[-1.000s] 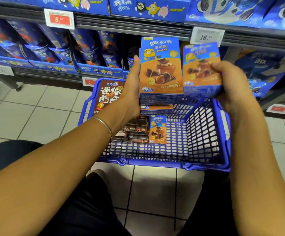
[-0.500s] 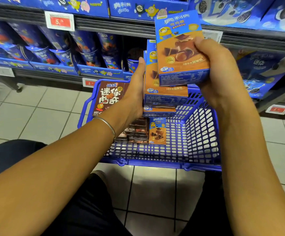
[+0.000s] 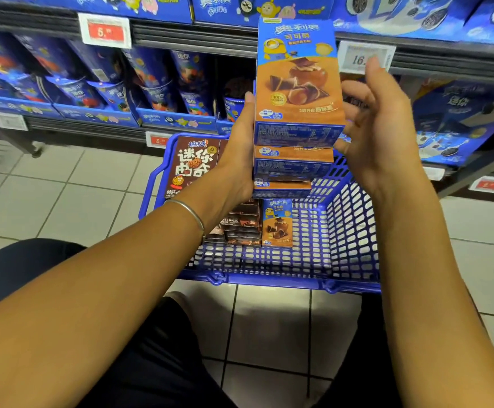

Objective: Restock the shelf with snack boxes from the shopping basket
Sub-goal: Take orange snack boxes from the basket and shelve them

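Since half a second ago the right hand (image 3: 378,136) has let go of the top snack box (image 3: 299,83), which now stands upright on the front of the stack of snack boxes (image 3: 294,163), level with the shelf (image 3: 198,39) that runs across the view from 9 to 3 o'clock. Below the stack, at the centre, the blue shopping basket (image 3: 269,279) sits on the tiled floor (image 3: 63,201), its far end towards the shelf. The stack of three orange-and-blue boxes hangs above the basket's far end, at 12 o'clock from the basket's middle. The left hand (image 3: 240,160) grips the stack from 9 o'clock, thumb lying up its left edge; the fingers behind it are hidden. The right hand is at 3 o'clock of the stack, just beside it, fingers spread and loose, holding nothing. Inside the basket a brown box (image 3: 191,169) leans at 10 o'clock, flat dark boxes (image 3: 243,228) lie piled in the middle, and one small orange box (image 3: 278,223) stands just to their right. A thin bracelet (image 3: 189,210) circles the left wrist.
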### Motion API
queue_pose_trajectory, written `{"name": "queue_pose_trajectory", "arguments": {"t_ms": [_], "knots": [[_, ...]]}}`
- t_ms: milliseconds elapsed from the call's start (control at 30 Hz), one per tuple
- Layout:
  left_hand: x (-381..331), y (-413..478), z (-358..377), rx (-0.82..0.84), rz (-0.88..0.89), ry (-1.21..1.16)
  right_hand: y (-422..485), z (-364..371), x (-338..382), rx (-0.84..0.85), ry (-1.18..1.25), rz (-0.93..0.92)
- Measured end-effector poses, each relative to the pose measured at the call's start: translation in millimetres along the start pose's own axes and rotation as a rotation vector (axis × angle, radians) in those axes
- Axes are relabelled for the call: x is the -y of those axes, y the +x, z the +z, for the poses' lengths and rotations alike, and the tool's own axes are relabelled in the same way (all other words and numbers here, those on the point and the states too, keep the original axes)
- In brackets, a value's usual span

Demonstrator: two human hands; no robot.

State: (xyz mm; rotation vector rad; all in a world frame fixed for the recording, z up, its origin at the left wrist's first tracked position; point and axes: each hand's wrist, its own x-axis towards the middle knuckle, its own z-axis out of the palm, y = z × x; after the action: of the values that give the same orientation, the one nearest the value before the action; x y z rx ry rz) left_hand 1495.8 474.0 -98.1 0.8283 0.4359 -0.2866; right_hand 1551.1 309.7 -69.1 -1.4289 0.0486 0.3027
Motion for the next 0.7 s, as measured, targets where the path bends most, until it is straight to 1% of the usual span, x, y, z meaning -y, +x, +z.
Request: {"name": "queue_pose_trajectory", "arguments": {"t_ms": [67, 100, 167, 233, 300, 400, 533, 633, 700], "knots": [[-1.3, -2.0, -0.7, -0.009, 0.002, 0.006, 16.9, -3.7, -23.8, -0.109, 0.059, 0.07], [-1.9, -3.0, -0.8, -0.013, 0.003, 0.007, 25.1, -3.9, -41.0, -0.181, 0.044, 0.112], [-3.3, -5.2, -1.0, -0.025, 0.003, 0.008, 43.1, -5.8, -86.5, -0.3, -0.068, 0.215], [-4.7, -7.0, -2.3, -0.027, 0.011, 0.008, 55.7, -11.5, -135.1, -0.315, -0.204, 0.36], [-5.2, -8.2, -3.3, -0.03, 0.027, 0.018, 59.0, -15.6, -175.7, -0.277, -0.337, 0.502], [-5.5, -8.2, -3.4, -0.038, 0.031, 0.014, 55.1, -17.9, -221.0, -0.208, -0.516, 0.639], [-6.0, -8.5, -1.7, 0.027, -0.001, -0.024, 48.6, -13.7, -243.7, -0.074, -0.631, 0.756], [-6.4, -9.6, 0.4, 0.053, -0.008, -0.028, 49.8, -10.5, -253.0, 0.072, -0.705, 0.759], [-7.6, -10.3, 0.7, 0.054, -0.009, -0.028, 50.0, -8.0, -259.2, 0.12, -0.754, 0.723]]}}
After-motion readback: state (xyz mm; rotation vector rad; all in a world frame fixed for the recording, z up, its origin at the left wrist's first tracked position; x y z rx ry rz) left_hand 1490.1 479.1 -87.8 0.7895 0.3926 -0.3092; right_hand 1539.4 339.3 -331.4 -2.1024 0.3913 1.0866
